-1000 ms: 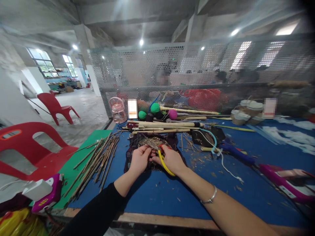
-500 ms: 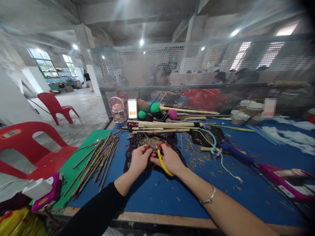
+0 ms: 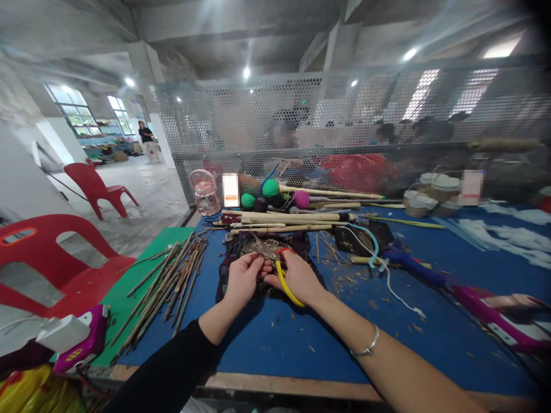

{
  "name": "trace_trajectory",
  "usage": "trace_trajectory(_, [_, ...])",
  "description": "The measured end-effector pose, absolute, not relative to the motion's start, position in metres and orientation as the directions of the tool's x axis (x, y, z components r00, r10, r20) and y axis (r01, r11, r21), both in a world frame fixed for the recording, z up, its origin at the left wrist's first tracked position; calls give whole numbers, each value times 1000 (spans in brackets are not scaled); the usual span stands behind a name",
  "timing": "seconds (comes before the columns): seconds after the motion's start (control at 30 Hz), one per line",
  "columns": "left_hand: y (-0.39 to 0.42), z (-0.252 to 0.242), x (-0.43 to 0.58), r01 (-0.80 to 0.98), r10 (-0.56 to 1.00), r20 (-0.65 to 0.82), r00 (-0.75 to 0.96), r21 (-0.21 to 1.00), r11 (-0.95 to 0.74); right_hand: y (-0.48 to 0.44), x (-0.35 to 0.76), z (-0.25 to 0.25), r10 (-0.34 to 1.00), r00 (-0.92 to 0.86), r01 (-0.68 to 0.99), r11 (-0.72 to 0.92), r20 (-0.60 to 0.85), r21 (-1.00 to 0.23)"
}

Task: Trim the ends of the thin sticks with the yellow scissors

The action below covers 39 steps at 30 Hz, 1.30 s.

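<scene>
My right hand (image 3: pixel 299 279) is wrapped round shears with a yellow and red handle (image 3: pixel 286 284). Their metal blades (image 3: pixel 263 248) point up and left, parted a little. Close beside them, my left hand (image 3: pixel 244 279) has thumb and fingers pinched together near the blades; whatever sits in that pinch is too small to make out. Beneath both hands lies a dark cloth (image 3: pixel 222 276) bearing a heap of small brown cut bits (image 3: pixel 279 244). A spread of thin brown sticks (image 3: pixel 172 281) lies left of my left hand.
Pale bamboo poles (image 3: pixel 293 218) lie across behind the cloth, with green and magenta yarn balls (image 3: pixel 302 199) further back. A pink bottle (image 3: pixel 206 192) stands at the back left. A blue-handled tool (image 3: pixel 413 268), white cord (image 3: pixel 391 287) and purple power strip (image 3: pixel 486 318) lie at right.
The shears' blades have spread apart slightly. Both hands stay in nearly the same place. A person in the far background has shifted a little to the left.
</scene>
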<state>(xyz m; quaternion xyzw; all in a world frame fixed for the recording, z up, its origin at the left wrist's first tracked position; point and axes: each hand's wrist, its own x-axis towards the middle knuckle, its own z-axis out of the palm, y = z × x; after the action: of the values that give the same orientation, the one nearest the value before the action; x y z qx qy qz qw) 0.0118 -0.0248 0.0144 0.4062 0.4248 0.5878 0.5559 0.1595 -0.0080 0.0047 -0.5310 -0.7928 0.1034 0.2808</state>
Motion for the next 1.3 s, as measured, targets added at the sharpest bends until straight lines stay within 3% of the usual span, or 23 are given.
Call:
trace_trajectory(0.37, [-26, 12, 12, -226, 1000, 14, 28, 974, -8, -10, 158, 4, 885, -309, 760, 451, 349, -469])
trace_trajectory(0.57, [-26, 10, 11, -243, 999, 46, 10, 969, -42, -13, 156, 4, 939, -270, 769, 342, 211, -540])
trace_trajectory(1.1, [-20, 12, 9, -349, 993, -78, -94, 936, 40, -11, 155, 5, 964, -196, 875, 255, 181, -412])
trace_trajectory(1.3, [-19, 13, 6, -255, 990, -50, -134, 967, 14, -14, 155, 7, 959, -214, 892, 270, 186, -363])
